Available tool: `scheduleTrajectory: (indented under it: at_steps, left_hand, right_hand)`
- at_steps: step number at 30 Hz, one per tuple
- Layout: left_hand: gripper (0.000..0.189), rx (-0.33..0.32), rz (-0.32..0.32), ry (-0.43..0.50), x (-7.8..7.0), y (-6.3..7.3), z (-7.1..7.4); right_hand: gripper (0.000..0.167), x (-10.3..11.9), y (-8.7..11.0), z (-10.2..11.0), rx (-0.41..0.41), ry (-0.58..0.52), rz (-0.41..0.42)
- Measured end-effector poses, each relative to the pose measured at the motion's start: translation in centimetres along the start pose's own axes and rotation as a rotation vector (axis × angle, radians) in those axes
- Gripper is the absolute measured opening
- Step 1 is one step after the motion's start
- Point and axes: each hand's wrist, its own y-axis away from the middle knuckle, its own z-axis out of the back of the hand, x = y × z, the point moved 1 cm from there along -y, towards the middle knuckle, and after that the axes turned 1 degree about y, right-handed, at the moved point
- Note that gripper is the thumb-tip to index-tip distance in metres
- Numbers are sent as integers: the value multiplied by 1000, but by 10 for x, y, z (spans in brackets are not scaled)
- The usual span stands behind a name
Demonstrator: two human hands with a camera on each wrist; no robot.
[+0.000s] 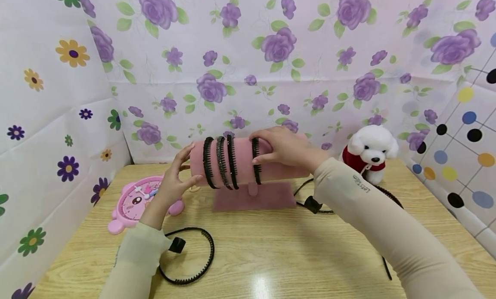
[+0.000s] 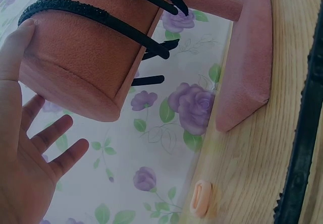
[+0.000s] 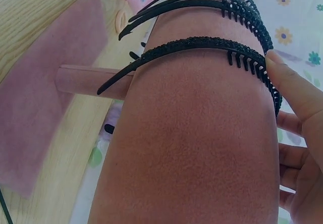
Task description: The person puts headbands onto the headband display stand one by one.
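A pink padded roll [image 1: 243,161] lies sideways on a post above its flat pink base [image 1: 253,201]. Three black toothed headbands [image 1: 208,161] sit around its left half, one of them glittery. Right of these, another black headband [image 1: 256,161] with a beaded outer side [image 3: 194,42] curves over the roll. My right hand [image 1: 284,148] holds this headband at its upper side, thumb on its edge, other fingers partly hidden behind the roll. At the roll's left end is my left hand [image 1: 176,183]; its thumb touches there and the other fingers spread loosely [image 2: 35,168].
A black headband [image 1: 211,251] lies on the wooden table at front left, and more dark headbands [image 1: 387,193] lie at the right, partly behind my sleeve. A pink clock [image 1: 129,204] rests at left. A white plush dog [image 1: 372,146] sits at back right. Floral cloth hangs behind.
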Motion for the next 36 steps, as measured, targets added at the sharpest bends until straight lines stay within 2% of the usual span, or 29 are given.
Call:
scheduleTrajectory:
  at_steps: [9, 19, 36]
  left_hand:
    - [76, -1, -3, -6, 0, 0, -1]
    - [77, 5, 11, -7, -1, 0, -2]
    - [77, -4, -1, -3, 0, 0, -2]
  right_hand:
    - [62, 1, -9, -4, -2, -23, 31]
    - [60, 3, -18, -8, 45, -87, 35]
    - [63, 12, -24, -8, 50, -44, 57]
